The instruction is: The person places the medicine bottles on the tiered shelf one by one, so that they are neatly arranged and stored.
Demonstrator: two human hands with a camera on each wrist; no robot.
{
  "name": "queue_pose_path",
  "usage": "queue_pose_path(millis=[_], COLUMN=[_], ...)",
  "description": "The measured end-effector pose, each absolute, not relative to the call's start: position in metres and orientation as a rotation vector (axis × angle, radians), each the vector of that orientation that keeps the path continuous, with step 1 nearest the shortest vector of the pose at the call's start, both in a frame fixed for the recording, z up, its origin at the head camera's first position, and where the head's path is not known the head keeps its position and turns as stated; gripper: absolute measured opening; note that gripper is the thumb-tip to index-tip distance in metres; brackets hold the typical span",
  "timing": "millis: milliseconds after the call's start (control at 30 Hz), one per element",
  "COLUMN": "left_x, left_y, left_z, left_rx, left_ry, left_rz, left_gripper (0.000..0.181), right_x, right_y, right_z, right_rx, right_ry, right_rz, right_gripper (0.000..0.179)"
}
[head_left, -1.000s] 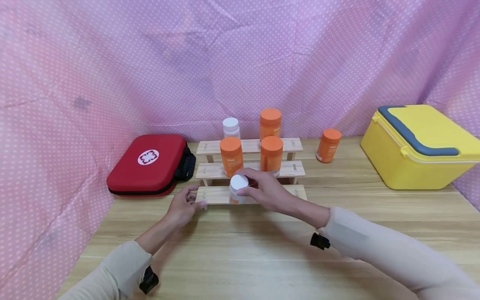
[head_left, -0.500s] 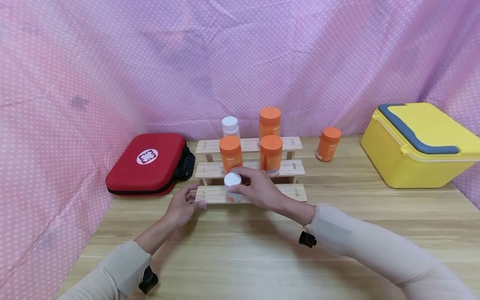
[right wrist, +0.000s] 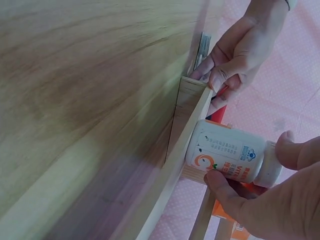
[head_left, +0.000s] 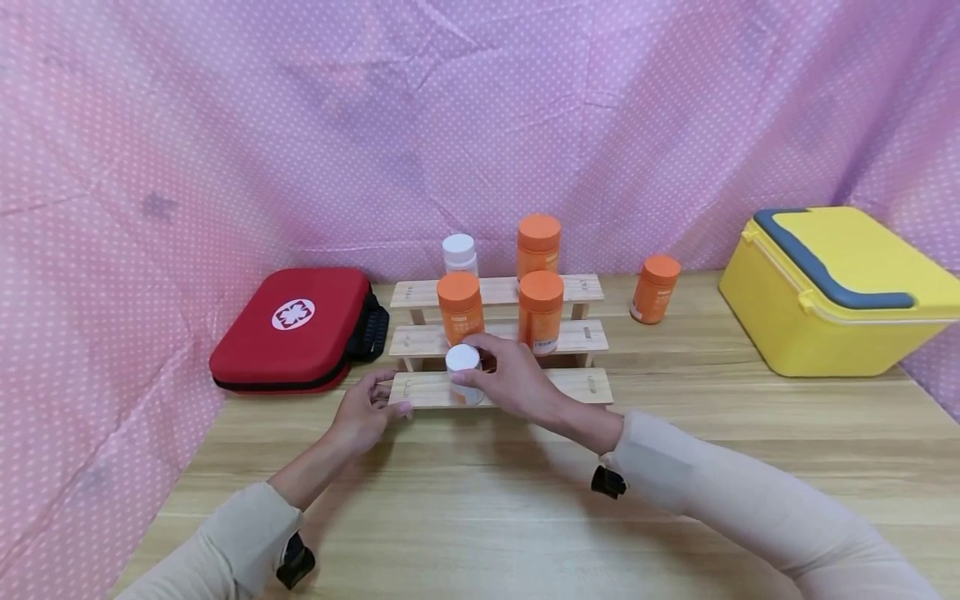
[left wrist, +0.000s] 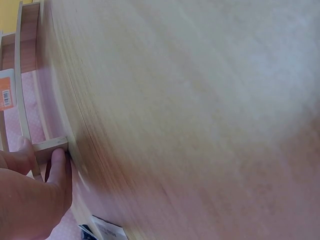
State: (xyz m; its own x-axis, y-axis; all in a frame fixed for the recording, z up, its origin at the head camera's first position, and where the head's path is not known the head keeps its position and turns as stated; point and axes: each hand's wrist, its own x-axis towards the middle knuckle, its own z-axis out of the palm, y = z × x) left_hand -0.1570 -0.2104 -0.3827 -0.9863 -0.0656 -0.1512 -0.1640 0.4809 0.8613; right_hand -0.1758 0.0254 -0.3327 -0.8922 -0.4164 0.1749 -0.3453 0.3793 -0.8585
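My right hand (head_left: 517,382) holds a white vitamin bottle (head_left: 463,358) upright on the lowest step of a three-tier wooden display rack (head_left: 422,388). In the right wrist view the bottle's label (right wrist: 225,152) shows orange print, and its base meets the step's front part. Thumb and fingers are around its cap and side. At the rack's left end, my left hand (head_left: 363,414) grips the lowest step; the left wrist view shows fingers (left wrist: 59,167) against the end support. Two orange bottles, one on the left (head_left: 460,307) and one on the right (head_left: 542,308), stand on the middle step.
On the top step are a white bottle (head_left: 459,252) and an orange bottle (head_left: 538,242). A red first-aid case (head_left: 292,342) lies left of the rack. To the right stand a single orange bottle (head_left: 655,290) and a yellow lidded box (head_left: 832,333). Pink dotted cloth (head_left: 480,125) hangs behind.
My right hand has shifted the white vitamin bottle slightly left along the lowest step, and the bottle now sits lower. The left hand has kept its place on the rack.
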Motion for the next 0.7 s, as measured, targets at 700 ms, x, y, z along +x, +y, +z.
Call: queue_pose_path(millis=[700], left_x=[-0.158], left_y=[-0.211], left_z=[-0.382], left_rx=[-0.202], left_ry=[2.63], left_rz=[1.512], left_gripper=[0.056], right_x=[-0.139], right_y=[0.102], right_z=[-0.321], right_rx=[-0.765], right_ry=[2.747], right_rz=[-1.384], right_gripper=[0.046])
